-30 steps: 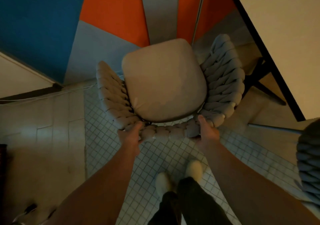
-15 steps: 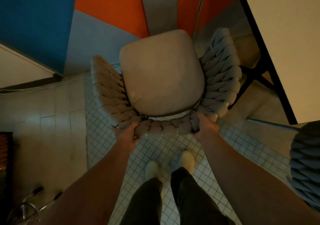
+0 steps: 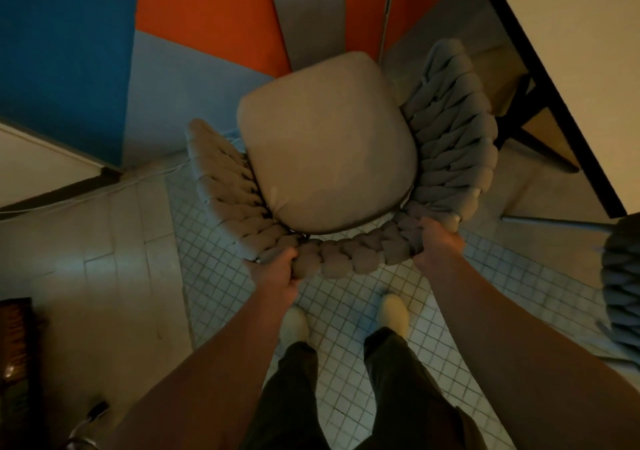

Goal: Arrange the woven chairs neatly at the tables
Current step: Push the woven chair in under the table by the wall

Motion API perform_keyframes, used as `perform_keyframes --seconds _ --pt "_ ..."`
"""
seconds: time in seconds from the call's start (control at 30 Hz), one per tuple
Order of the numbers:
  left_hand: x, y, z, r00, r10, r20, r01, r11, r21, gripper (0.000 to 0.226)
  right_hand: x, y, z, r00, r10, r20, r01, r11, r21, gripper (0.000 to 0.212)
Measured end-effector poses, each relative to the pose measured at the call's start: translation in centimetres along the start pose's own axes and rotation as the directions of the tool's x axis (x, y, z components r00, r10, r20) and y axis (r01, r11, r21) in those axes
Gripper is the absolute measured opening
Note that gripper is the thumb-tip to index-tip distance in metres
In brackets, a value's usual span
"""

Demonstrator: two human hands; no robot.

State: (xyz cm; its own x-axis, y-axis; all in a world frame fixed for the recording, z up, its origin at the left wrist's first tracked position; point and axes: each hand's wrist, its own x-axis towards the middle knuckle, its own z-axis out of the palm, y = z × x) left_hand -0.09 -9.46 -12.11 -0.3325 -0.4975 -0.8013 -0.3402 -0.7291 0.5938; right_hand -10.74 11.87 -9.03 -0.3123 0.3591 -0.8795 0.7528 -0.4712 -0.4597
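Observation:
A grey woven chair (image 3: 450, 144) with a beige seat cushion (image 3: 325, 144) stands in front of me, seen from above, its seat facing the coloured wall. My left hand (image 3: 277, 273) grips the braided back rim at its left end. My right hand (image 3: 438, 245) grips the same rim at its right end. A pale table (image 3: 571, 44) with a dark edge runs along the upper right, just beyond the chair's right armrest.
A second woven chair (image 3: 623, 283) shows partly at the right edge, with a metal leg (image 3: 554, 222) beside it. Dark table legs (image 3: 530, 137) stand under the table. A blue, orange and grey wall (image 3: 207, 16) is ahead. My shoes (image 3: 393, 312) rest on small white tiles.
The chair has turned a little clockwise and shifted right toward the table. Both hands have kept their grip on the back rim. My feet have stepped further apart.

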Motion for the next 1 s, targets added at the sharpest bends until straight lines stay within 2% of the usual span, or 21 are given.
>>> perform_keyframes --seconds 0.03,0.13,0.23,0.37,0.47,0.83,0.9,0.97,1.0 --pt "0.0 0.2 -0.2 1.000 -0.011 0.023 0.011 1.000 0.005 0.057 0.0 0.2 0.0 1.000 0.000 -0.001 0.000 1.000 0.005 0.053" --pt "1.8 1.3 -1.5 0.999 -0.023 0.040 0.021 0.999 0.037 0.058 -0.7 1.5 0.2 1.000 0.008 -0.004 -0.008 0.998 0.065 0.052" --pt "3.5 2.3 -2.6 0.998 -0.045 0.042 0.041 0.995 0.091 0.076 -1.4 3.1 0.4 0.999 0.020 -0.026 -0.017 0.993 0.118 0.056" --pt "4.3 4.0 -2.6 0.997 0.003 0.078 -0.016 0.987 0.159 0.066 -1.8 4.6 0.6 0.998 0.031 -0.062 -0.021 0.987 0.158 0.059" --pt "5.4 5.5 -2.3 0.993 0.008 0.116 -0.031 0.979 0.202 0.079 -2.4 5.6 1.0 0.995 0.050 -0.082 -0.033 0.980 0.199 0.054" --pt "9.7 10.7 -0.9 0.971 -0.004 0.239 -0.091 0.918 0.386 0.077 -4.4 9.1 3.4 0.993 0.060 -0.103 -0.024 0.948 0.318 0.050" --pt "9.8 10.8 -0.4 0.973 0.003 0.232 -0.099 0.910 0.402 0.078 -4.3 9.1 3.5 0.989 0.021 -0.145 0.020 0.962 0.273 0.049" --pt "9.5 10.9 -0.3 0.975 0.000 0.220 -0.090 0.913 0.398 0.076 -4.2 9.4 3.3 0.958 -0.140 -0.249 0.156 0.987 0.047 0.054" --pt "9.3 10.9 -0.4 0.977 -0.004 0.211 -0.082 0.914 0.397 0.074 -4.3 9.7 3.1 0.920 -0.261 -0.292 0.241 0.965 -0.103 0.059"
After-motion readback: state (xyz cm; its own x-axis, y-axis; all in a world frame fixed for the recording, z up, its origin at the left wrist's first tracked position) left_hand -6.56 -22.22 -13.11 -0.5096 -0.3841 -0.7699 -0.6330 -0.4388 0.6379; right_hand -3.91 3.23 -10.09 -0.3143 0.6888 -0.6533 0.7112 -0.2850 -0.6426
